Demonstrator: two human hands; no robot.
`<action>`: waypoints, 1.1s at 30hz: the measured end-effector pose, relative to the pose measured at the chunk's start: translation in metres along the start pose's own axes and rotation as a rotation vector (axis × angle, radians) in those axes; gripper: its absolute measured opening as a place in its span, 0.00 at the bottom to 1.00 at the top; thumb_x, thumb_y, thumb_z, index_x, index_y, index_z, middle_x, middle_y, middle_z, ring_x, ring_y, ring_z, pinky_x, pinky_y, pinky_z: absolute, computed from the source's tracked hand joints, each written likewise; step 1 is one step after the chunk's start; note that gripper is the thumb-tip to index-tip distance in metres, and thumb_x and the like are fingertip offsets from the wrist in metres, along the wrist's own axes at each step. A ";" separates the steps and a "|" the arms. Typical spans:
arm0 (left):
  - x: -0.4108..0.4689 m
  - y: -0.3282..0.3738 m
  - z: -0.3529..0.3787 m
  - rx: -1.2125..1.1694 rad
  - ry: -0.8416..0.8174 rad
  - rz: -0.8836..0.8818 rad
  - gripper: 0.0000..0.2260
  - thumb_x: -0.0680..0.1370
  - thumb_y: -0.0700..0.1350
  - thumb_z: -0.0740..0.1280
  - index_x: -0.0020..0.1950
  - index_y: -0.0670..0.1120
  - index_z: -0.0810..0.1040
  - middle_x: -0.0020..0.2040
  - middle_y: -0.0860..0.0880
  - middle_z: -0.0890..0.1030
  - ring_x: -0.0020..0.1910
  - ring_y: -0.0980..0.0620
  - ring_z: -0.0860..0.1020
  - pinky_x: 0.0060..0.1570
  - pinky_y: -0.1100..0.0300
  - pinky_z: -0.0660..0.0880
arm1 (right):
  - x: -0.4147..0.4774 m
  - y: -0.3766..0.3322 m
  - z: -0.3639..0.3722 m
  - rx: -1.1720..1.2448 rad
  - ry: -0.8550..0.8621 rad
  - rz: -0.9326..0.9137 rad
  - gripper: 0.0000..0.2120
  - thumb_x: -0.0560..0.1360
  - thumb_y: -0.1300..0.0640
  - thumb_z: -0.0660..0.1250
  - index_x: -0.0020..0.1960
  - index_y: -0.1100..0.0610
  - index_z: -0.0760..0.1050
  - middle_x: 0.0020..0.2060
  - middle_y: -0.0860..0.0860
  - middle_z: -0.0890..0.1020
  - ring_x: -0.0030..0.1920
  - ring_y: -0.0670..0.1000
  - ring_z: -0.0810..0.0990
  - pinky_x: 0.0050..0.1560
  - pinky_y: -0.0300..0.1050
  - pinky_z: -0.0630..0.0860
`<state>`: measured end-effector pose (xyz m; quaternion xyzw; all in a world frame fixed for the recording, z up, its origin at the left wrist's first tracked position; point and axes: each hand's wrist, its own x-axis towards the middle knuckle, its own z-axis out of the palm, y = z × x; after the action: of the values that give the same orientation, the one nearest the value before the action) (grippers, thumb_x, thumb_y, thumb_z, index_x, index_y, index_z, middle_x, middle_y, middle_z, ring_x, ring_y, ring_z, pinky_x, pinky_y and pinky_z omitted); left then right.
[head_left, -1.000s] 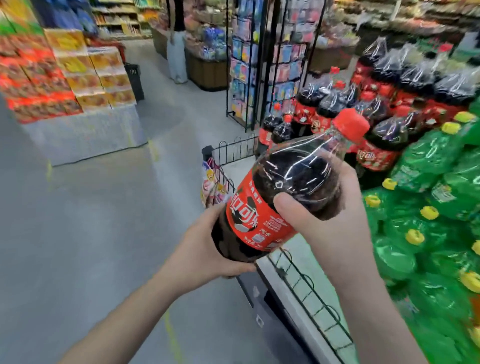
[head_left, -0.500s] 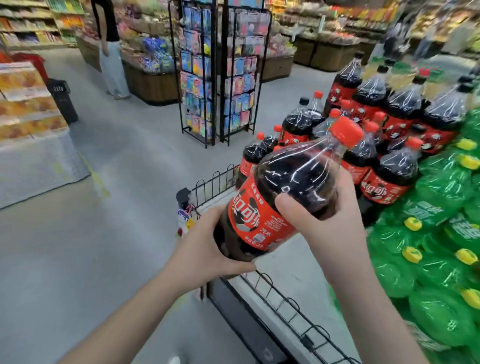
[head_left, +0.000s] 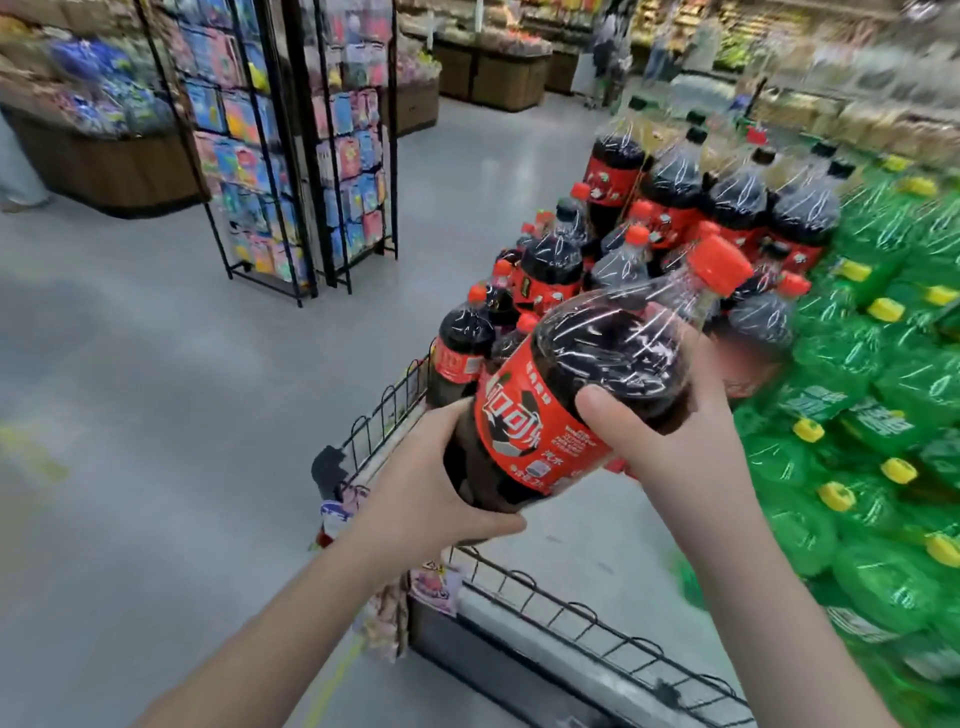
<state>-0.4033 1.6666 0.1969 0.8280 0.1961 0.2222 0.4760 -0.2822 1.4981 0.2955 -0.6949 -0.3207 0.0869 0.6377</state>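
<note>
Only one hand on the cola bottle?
No: the left hand holds the base of the cola bottle and the right hand grips its upper body.

Far shelves (head_left: 857, 88) blurred, cola bottle (head_left: 597, 374) base partly behind left hand (head_left: 426, 488)

Place: a big shop, a supermarket.
Drinks: lots of cola bottles (head_left: 670, 202) and green bottles (head_left: 883, 415) piled up on a low stand (head_left: 587, 551).
Racks: tall black racks (head_left: 291, 156) full of bright packs.
Far back: wooden bins (head_left: 498, 78) of food across a wide grey floor (head_left: 156, 364).
</note>
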 end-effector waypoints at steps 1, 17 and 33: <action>0.007 -0.005 0.001 -0.005 0.000 0.006 0.46 0.59 0.53 0.88 0.72 0.63 0.70 0.63 0.65 0.79 0.64 0.65 0.77 0.63 0.56 0.79 | 0.006 0.002 0.001 -0.011 -0.013 -0.002 0.42 0.58 0.37 0.77 0.70 0.36 0.69 0.60 0.32 0.82 0.60 0.40 0.83 0.55 0.52 0.82; 0.130 -0.076 0.078 -0.066 -0.168 -0.126 0.42 0.60 0.43 0.88 0.62 0.67 0.68 0.61 0.66 0.76 0.57 0.77 0.75 0.50 0.77 0.73 | 0.107 0.107 -0.012 -0.131 0.020 0.189 0.43 0.56 0.39 0.82 0.68 0.39 0.71 0.59 0.35 0.83 0.60 0.37 0.82 0.58 0.42 0.79; 0.176 -0.164 0.183 0.048 -0.341 -0.453 0.50 0.67 0.55 0.83 0.81 0.46 0.59 0.68 0.45 0.73 0.70 0.47 0.72 0.65 0.59 0.72 | 0.147 0.216 0.005 -0.310 0.129 0.357 0.44 0.56 0.45 0.88 0.66 0.40 0.68 0.57 0.32 0.78 0.59 0.33 0.79 0.52 0.27 0.74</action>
<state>-0.1749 1.7096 0.0035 0.7995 0.2985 -0.0369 0.5200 -0.0982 1.5885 0.1331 -0.8342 -0.1610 0.1034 0.5172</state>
